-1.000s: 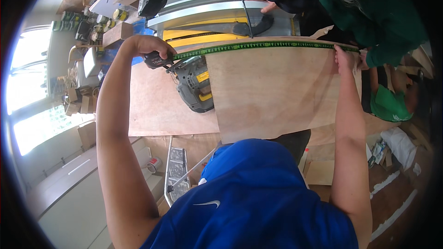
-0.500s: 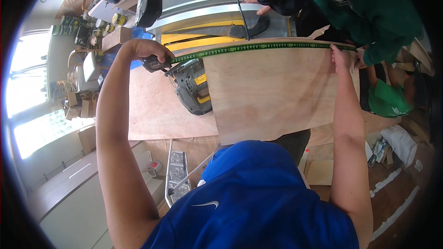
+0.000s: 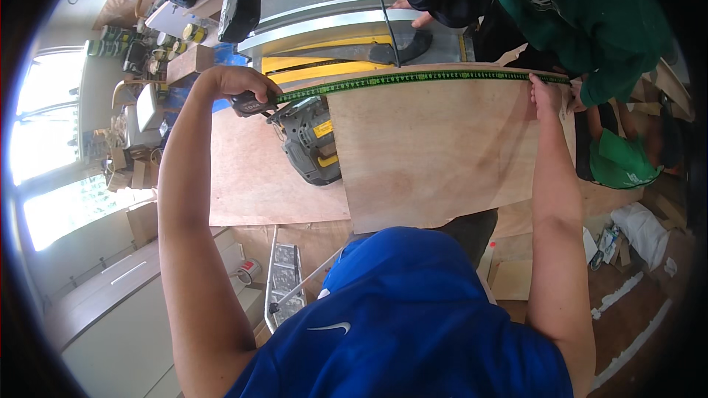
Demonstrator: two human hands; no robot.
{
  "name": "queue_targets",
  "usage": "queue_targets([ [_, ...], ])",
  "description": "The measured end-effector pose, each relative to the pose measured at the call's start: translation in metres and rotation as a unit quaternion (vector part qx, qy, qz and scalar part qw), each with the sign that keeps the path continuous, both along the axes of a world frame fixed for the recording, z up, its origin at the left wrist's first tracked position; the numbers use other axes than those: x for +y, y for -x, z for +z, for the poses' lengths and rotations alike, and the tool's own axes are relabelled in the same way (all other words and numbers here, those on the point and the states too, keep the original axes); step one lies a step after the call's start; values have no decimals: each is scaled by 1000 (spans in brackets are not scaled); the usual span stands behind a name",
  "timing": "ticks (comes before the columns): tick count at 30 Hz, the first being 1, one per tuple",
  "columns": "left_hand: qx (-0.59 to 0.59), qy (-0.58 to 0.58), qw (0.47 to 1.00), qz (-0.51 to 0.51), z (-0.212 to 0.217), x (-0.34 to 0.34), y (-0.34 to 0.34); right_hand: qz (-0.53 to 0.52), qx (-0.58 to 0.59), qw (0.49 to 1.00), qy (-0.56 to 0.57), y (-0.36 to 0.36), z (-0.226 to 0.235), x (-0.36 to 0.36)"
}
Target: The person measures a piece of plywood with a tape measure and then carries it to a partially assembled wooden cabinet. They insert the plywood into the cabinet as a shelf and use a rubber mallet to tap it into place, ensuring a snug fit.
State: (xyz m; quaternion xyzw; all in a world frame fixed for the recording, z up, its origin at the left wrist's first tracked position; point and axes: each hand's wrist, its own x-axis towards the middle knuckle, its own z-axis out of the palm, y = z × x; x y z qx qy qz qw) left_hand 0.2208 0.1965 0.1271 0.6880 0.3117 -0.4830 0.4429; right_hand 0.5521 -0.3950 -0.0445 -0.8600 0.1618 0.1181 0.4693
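My left hand (image 3: pixel 247 85) is closed around the dark case of a tape measure (image 3: pixel 252 106) at the far left. From it a green tape blade (image 3: pixel 398 79) runs out to the right, along the far edge of a plywood sheet (image 3: pixel 428 147). Near the far right corner of the sheet, my right hand (image 3: pixel 546 96) pinches the blade at the edge. Just beyond it, a co-worker's hand (image 3: pixel 577 94) in a green sleeve is at the blade's end, its fingers partly hidden. A grey and yellow power tool (image 3: pixel 313 144) sits at the sheet's left edge, below the case.
Behind the sheet stands a grey and yellow saw table (image 3: pixel 324 33), with another person's hand (image 3: pixel 420 15) on it. A second plywood panel (image 3: pixel 273 184) lies to the left. A stepladder (image 3: pixel 285 280) stands nearer me. Someone in green (image 3: pixel 623 162) is at the right.
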Motion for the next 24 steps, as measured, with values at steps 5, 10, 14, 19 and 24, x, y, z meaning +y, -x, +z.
queue_targets([
  [5,-8,-13,1000,-18,-2,0,0,-4,-3,1000,3,0,-2,-1],
  [10,-13,-12,999,-29,3,-4,0,-6,-10,1000,-27,-3,-8,-5],
  [14,-28,-13,999,-41,-1,-1,3,-3,-9,999,-36,-4,-13,-5],
  [19,-37,-21,998,-50,2,0,1,-10,-5,999,-32,-6,-17,-3],
  [24,-36,-19,999,-32,-2,0,2,-15,-25,996,-81,-10,-18,-4],
])
